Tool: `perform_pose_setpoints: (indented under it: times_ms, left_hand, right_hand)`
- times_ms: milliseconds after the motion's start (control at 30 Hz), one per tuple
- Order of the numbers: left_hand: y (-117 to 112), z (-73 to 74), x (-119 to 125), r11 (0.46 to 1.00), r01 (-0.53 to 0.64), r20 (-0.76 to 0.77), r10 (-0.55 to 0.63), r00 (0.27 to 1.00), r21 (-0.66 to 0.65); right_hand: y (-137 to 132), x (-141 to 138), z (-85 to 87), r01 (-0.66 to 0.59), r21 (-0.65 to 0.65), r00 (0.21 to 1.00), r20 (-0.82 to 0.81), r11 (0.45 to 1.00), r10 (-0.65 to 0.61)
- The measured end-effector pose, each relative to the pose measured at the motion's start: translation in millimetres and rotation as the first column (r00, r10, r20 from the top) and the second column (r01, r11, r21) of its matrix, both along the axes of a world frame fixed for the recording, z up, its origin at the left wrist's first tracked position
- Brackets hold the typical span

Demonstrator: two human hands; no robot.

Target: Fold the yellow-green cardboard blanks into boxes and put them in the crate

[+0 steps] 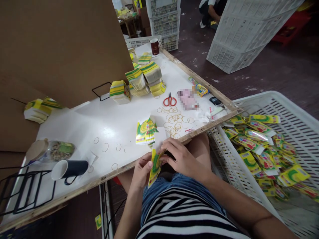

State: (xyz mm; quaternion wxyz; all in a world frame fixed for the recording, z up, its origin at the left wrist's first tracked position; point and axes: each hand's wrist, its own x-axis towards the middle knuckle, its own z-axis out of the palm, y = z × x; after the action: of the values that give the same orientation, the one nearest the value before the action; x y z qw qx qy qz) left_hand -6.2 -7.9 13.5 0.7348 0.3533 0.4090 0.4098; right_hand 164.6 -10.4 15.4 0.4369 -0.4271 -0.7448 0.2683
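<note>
Over my lap, at the table's front edge, I hold a flat yellow-and-green printed packet with a white flap at its top. My left hand grips its left side, thumb on the printed face. My right hand pinches its upper right edge near the flap; some of those fingertips are hidden. Just beyond, on the white tabletop, sits a small stack of like packets. Loose rubber bands lie scattered to the right of that stack, below red-handled scissors.
Bundled packets stand along the cardboard at the back. A white plastic crate with many packets is at my right. A dark mug lies on its side beside a jar and a black wire rack at left.
</note>
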Motion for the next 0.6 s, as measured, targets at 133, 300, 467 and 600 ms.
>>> perform_pose_setpoints:
  times_ms: [133, 300, 467, 600]
  left_hand:
    - [0, 4.7, 1, 1.0, 0.014, -0.027, -0.014, 1.0, 0.025]
    - [-3, 0.6, -3, 0.999, -0.012, -0.065, 0.01, 0.998, -0.033]
    - [-6, -4.4, -4, 0.997, -0.048, -0.095, 0.042, 0.995, -0.063]
    - [-8, -8.4, -5, 0.994, -0.076, -0.095, 0.068, 0.993, -0.08]
  right_hand:
    - [0, 0, 0.5, -0.008, -0.045, 1.0, 0.014, 0.999, 0.009]
    - [0, 0, -1.7, -0.051, -0.088, 0.999, -0.005, 0.995, 0.051]
    - [-3, 2, -5.7, -0.051, -0.087, 0.998, -0.036, 0.995, 0.048]
    - [-4, 1, -10.8, -0.017, -0.029, 0.998, -0.057, 0.999, 0.015]
